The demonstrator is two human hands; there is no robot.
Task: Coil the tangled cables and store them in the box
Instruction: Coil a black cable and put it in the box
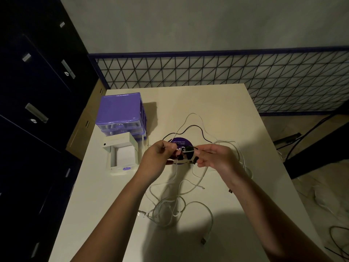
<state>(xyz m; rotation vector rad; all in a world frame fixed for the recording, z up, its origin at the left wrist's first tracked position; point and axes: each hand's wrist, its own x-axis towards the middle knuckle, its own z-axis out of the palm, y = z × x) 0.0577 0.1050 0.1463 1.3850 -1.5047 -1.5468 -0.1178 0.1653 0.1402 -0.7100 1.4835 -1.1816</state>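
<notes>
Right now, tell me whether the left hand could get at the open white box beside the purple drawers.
Probably yes, once it lets go. The left hand is pinching the black cable, but the open white box sits just to its left with bare table between.

dim room | plain grey wall (207,21) | dark cabinets (28,91) left | wire-grid partition (245,76) behind table (236,114)

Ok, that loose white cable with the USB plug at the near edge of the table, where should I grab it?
Take the white cable just behind its USB plug, coming from above. That end lies free on the table, clear of the tangle, so it should pull out as a clean starting end for coiling. Both the left hand and right hand hold the black cable.
</notes>
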